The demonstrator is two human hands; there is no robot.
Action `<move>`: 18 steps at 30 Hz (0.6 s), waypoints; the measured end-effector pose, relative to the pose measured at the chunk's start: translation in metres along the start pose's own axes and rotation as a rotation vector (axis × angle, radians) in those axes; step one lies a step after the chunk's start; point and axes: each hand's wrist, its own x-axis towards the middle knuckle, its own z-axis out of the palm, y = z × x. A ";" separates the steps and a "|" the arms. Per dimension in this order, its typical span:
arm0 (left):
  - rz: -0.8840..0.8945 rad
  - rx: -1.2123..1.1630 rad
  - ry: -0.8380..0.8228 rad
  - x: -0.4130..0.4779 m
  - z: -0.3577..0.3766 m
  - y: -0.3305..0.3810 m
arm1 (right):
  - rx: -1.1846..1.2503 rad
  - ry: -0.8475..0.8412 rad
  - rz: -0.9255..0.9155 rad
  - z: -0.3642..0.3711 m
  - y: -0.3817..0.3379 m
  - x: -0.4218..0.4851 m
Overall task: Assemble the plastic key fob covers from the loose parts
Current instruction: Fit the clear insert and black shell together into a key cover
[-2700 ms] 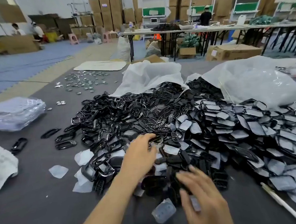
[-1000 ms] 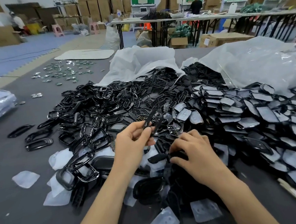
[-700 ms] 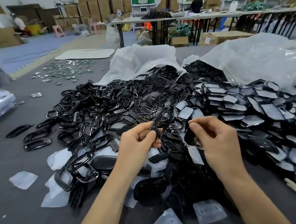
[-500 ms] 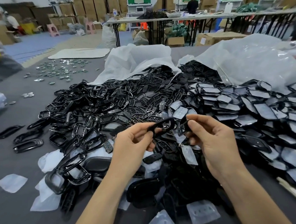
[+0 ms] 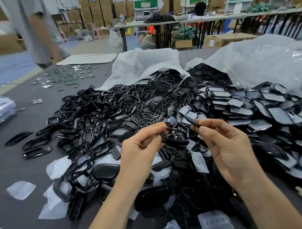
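Held up above the big pile (image 5: 128, 107) on the desk (image 5: 20, 222), probably to see the fit. Pinching a shiny black frame (image 5: 175, 136) with curled left hand (image 5: 140, 149) fingers (image 5: 154, 127). Pinching a thin dark piece (image 5: 191, 120) with the right hand (image 5: 227, 150), just beside, not yet joined.

Location: factory assembly hall. Evidence: stacked brown cardboard cartons (image 5: 100, 8) along the rear wall, long folding work tables (image 5: 176, 21) with a standing worker (image 5: 200, 8), and a grey desk (image 5: 20, 222) carrying heaped black plastic key fob parts (image 5: 128, 105) beside clear plastic sacks (image 5: 259, 62).
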 end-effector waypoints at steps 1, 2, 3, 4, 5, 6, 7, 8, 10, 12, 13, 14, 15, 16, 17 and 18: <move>-0.020 -0.035 0.001 0.000 0.001 -0.001 | -0.038 -0.001 0.004 -0.001 0.001 0.001; -0.037 -0.079 0.007 0.001 0.001 -0.002 | -0.088 0.003 0.004 -0.002 0.003 0.002; -0.044 -0.120 0.014 0.002 0.001 -0.003 | -0.137 0.007 0.003 -0.003 0.005 0.003; -0.041 -0.146 0.019 0.002 0.001 -0.004 | -0.171 0.012 0.002 -0.005 0.007 0.004; -0.035 -0.158 0.017 0.003 0.001 -0.004 | -0.189 0.016 0.002 -0.006 0.008 0.005; -0.030 -0.162 0.010 0.003 0.001 -0.004 | -0.201 0.019 0.000 -0.007 0.009 0.005; -0.026 -0.165 0.003 0.003 0.002 -0.004 | -0.217 0.026 -0.003 -0.008 0.010 0.006; -0.024 -0.166 -0.001 0.002 0.001 -0.004 | -0.238 0.036 -0.009 -0.009 0.011 0.006; -0.019 -0.160 0.004 0.002 0.001 -0.004 | -0.276 0.051 -0.014 -0.010 0.012 0.007; -0.016 -0.138 0.008 0.003 0.001 -0.004 | -0.299 0.049 0.003 -0.011 0.013 0.007; -0.014 -0.127 0.008 0.003 0.001 -0.005 | -0.308 0.037 0.018 -0.011 0.014 0.006; -0.012 -0.114 0.005 0.002 0.001 -0.005 | -0.313 0.019 0.034 -0.010 0.014 0.005; -0.010 -0.100 -0.001 0.001 0.002 -0.005 | -0.304 -0.001 0.050 -0.008 0.015 0.004; -0.007 -0.090 -0.006 0.000 0.002 -0.005 | -0.278 -0.020 0.064 -0.006 0.015 0.003; -0.006 -0.088 -0.007 0.000 0.002 -0.005 | -0.228 -0.043 0.086 -0.005 0.015 0.002; -0.006 -0.092 -0.003 0.000 0.002 -0.004 | -0.158 -0.069 0.113 -0.003 0.014 0.001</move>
